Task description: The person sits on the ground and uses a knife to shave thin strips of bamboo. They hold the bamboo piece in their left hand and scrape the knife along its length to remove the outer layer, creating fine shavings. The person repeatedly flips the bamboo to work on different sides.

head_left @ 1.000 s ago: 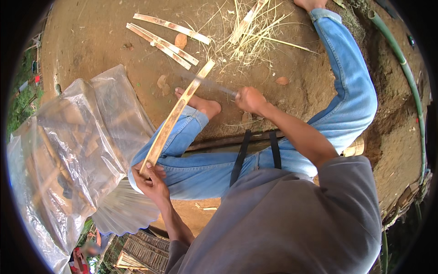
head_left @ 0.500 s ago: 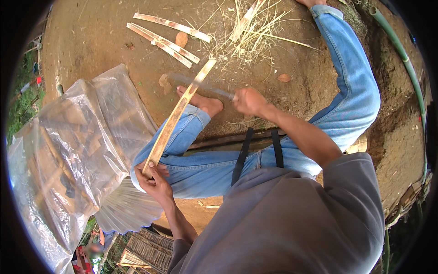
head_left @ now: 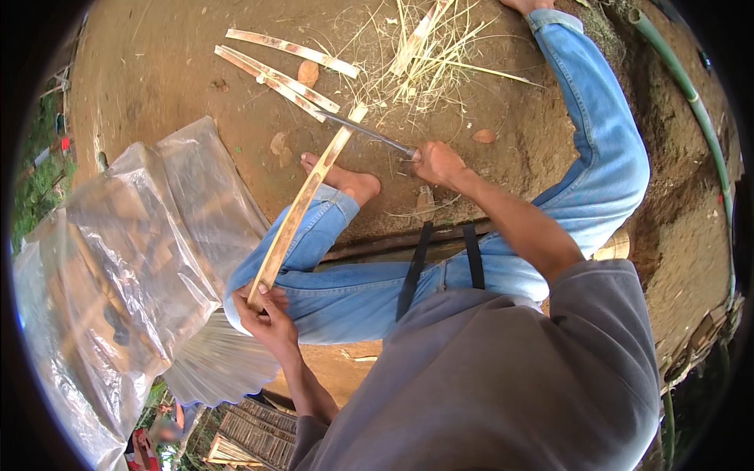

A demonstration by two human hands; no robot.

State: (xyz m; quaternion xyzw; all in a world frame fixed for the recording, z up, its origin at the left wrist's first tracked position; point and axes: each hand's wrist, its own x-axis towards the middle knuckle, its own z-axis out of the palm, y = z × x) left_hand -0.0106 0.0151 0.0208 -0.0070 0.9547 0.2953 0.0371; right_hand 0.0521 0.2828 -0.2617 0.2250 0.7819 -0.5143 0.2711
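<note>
My left hand [head_left: 269, 315] is closed round the near end of a long bamboo strip [head_left: 301, 206], by my left knee. The strip slants up and away across my lower leg, past my bare foot [head_left: 345, 179]. In my right hand [head_left: 440, 165] is the handle of a knife [head_left: 375, 135], gripped in a fist. Its long thin blade points left and crosses the strip close to the far end. Whether the edge bites into the bamboo cannot be told.
Several cut strips [head_left: 292, 53] lie on the dirt ground beyond my foot. Right of them is a heap of thin shavings [head_left: 428, 63]. Clear plastic sheeting [head_left: 118, 259] covers things at the left. A green bamboo pole [head_left: 683, 82] runs along the right. Another person [head_left: 145, 447] is at the lower left.
The knife, blurred by motion before, now shows sharply with its blade across the strip's far end. My right hand has shifted slightly right. My left hand keeps its hold.
</note>
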